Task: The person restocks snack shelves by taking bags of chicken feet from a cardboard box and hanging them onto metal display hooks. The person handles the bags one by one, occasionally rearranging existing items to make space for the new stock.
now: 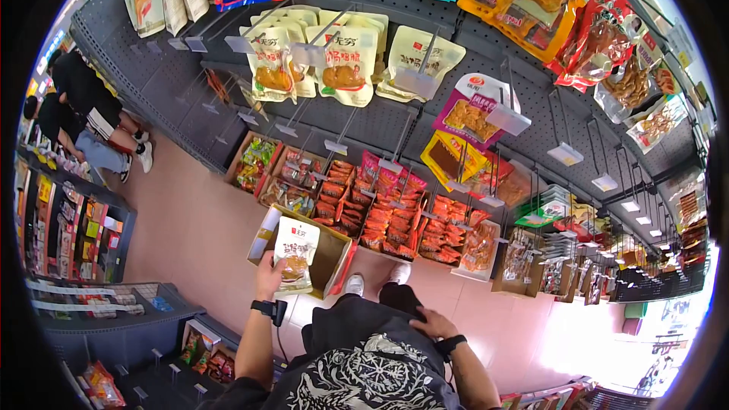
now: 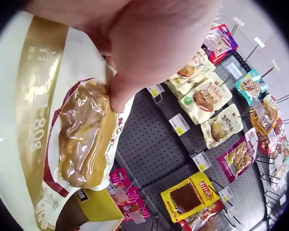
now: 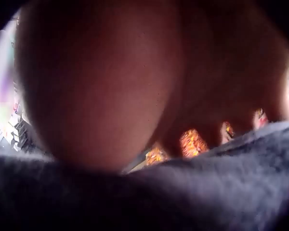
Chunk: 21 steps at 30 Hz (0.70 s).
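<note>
your left hand point(image 1: 267, 276) pinches a packet point(image 1: 296, 252) above the box point(image 1: 342, 267); your right hand point(image 1: 436, 324) rests on dark cloth point(image 1: 400, 301), fingers loose.

White pouch point(image 2: 84, 137): "80g"; hanging pouches point(image 1: 348, 67): "无穷".

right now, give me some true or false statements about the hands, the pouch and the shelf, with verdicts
1. The left hand holds a white, gold-banded pouch with brown food on its front. True.
2. The right hand grips a red snack packet. False: it rests on dark fabric.
3. In the head view, the pouch overlaps an open yellow cardboard box. True.
4. A yellow packet with a brown front lies on the floor. False: it hangs on the dark perforated shelf.
</note>
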### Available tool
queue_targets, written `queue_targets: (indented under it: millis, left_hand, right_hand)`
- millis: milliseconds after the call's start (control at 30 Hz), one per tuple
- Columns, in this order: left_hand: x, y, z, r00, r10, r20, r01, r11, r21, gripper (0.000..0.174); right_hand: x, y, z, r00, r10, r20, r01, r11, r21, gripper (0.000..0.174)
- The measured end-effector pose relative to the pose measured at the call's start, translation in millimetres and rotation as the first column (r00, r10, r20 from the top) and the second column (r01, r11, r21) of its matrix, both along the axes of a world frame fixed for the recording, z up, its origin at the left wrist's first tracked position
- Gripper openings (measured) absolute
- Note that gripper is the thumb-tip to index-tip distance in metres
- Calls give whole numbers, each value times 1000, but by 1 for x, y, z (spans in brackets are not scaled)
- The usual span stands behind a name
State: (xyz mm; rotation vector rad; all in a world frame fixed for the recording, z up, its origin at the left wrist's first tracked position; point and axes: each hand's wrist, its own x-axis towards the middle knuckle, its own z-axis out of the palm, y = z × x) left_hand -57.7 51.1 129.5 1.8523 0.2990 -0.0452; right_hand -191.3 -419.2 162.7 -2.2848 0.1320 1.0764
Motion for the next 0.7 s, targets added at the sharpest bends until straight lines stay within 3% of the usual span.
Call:
queue_targets:
  millis: [33,67,133,233,267,367,433,500,567,633,700]
  left_hand:
    - [-3,-9,5,1000,12,16,-11,999,-48,21]
    - [-4,-23,26,992,79,-95,-91,988,-123,20]
    - [-2,-20,-8,997,66,-31,-67,996,-58,20]
    - [7,-19,-14,998,50,32,-52,995,79,21]
    - [12,-20,-10,997,79,17,-80,990,115,21]
    - [23,-26,1,989,145,-9,-142,975,170,22]
    - [26,-26,-10,989,143,24,-145,980,139,23]
    - [22,-34,-13,988,139,66,-148,974,173,24]
    - [18,-39,-41,974,224,-17,-224,975,12,23]
    - [12,-52,-41,959,283,-11,-282,959,19,21]
    - [8,-62,-33,941,333,-61,-335,942,-18,21]
  right_hand:
    - [2,4,-6,1000,-5,-1,5,1000,5,69]
    - [7,9,-18,997,34,75,-35,999,17,70]
    - [19,13,-44,985,69,159,-74,997,28,70]
    - [40,19,-70,916,371,-151,-367,929,53,50]
    - [41,24,-73,927,340,-156,-346,938,-13,42]
    - [46,28,-79,883,414,-222,-433,900,-46,48]
    - [43,19,-74,895,395,-206,-416,906,-73,46]
    - [45,-3,-70,935,270,-231,-297,950,-92,40]
    - [40,-31,-90,970,234,-60,-237,970,-48,41]
    - [44,-53,-93,969,247,29,-246,969,-21,41]
    - [41,-76,-95,999,27,21,-30,993,116,41]
